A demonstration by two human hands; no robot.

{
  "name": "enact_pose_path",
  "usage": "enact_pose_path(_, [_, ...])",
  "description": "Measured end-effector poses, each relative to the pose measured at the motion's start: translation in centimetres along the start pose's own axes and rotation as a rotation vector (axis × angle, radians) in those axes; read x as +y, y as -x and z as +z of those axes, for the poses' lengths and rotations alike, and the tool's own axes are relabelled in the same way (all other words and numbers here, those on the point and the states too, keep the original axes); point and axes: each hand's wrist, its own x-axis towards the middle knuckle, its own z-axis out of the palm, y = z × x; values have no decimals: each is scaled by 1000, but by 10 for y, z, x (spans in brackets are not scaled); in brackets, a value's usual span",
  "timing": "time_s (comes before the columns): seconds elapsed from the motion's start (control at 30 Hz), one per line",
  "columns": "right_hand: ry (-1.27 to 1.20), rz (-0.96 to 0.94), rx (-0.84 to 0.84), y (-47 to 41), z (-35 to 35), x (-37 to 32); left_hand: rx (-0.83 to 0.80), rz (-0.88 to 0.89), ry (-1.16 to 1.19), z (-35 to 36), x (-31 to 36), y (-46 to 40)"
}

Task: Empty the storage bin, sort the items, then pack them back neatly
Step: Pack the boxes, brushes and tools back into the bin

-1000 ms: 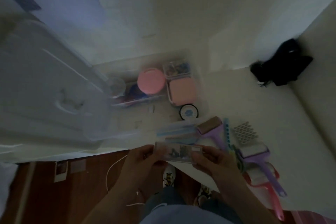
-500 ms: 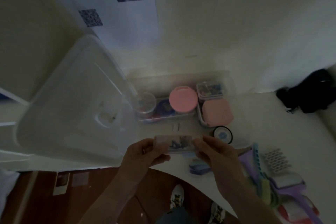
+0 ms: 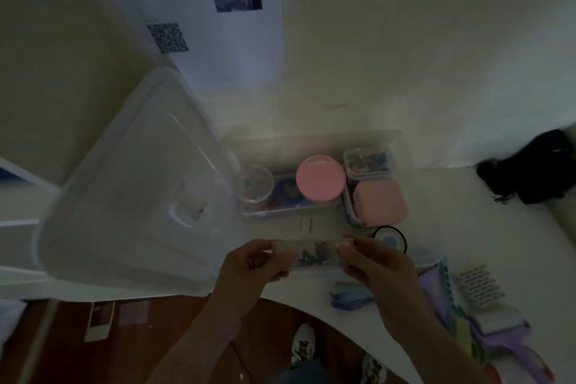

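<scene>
- Left of centre in the frame, a large translucent plastic bin lid (image 3: 137,196) leans tilted, its near edge close to the left hand (image 3: 249,265).
- At lower centre, the left hand pinches the left end of a small clear rectangular plastic case with dark printed figures (image 3: 313,254); thumb and curled fingers close round that end.
- Between the two hands, the case lies level with its long axis running left to right across the frame, one end in each hand and its broad printed face turned up toward the camera.
- Just above the case, the clear storage bin (image 3: 417,196) sits open; a round pink lid (image 3: 320,178) and a pink square box (image 3: 380,203) already lie along its far side, so the bare floor strip nearest the hands looks like the free slot.
- Right of centre, the right hand (image 3: 383,271) grasps the case's right end, fingers curled round it.
- Both hands stand about equally near the bin; judged from this, the case would go forward and down without turning.
</scene>
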Motion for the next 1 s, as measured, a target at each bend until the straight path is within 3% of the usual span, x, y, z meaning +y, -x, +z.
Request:
enact_pose_path(0.53, [94, -10, 49, -4, -11, -1, 0, -17, -14, 14, -10, -7])
enact_pose_path(0.6, [296, -137, 137, -13, -14, -2, 14, -25, -4, 17, -11, -9])
enact_pose_path(0.67, [666, -356, 330, -34, -19, -7, 46, -22, 20, 17, -12, -14])
enact_pose_path(0.73, [1008, -441, 486, -60, -24, -15, 76, -21, 44, 15, -12, -20])
enact_pose_path(0.87, [1449, -253, 469, -105, -16, -23, 101, -61, 49, 18, -6, -37])
enact_pose_path(1.0, [1444, -175, 458, -120, -15, -25, 155, -105, 26, 23, -3, -61])
